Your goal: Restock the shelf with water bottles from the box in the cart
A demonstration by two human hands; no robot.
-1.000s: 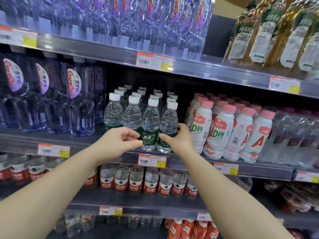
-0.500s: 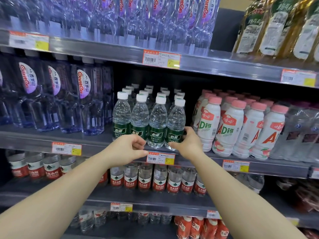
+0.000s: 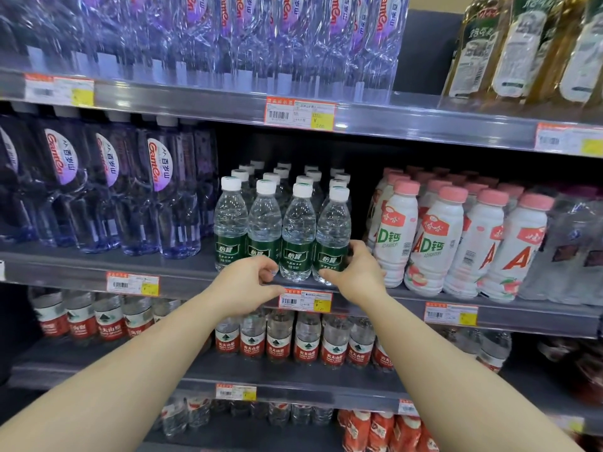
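Green-label water bottles [image 3: 282, 236] stand in rows at the shelf [image 3: 182, 272] front edge. Right hand [image 3: 357, 277] wraps the rightmost front bottle [image 3: 332, 236]; left hand [image 3: 248, 285] sits loosely curled, holding nothing.

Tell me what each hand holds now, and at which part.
The right hand grips the rightmost front green-label bottle at its lower label. The left hand holds nothing.

Head view, single camera: worn at head height, faces forward and slightly down, close to shelf [image 3: 182, 272] front; both forearms enter from below.
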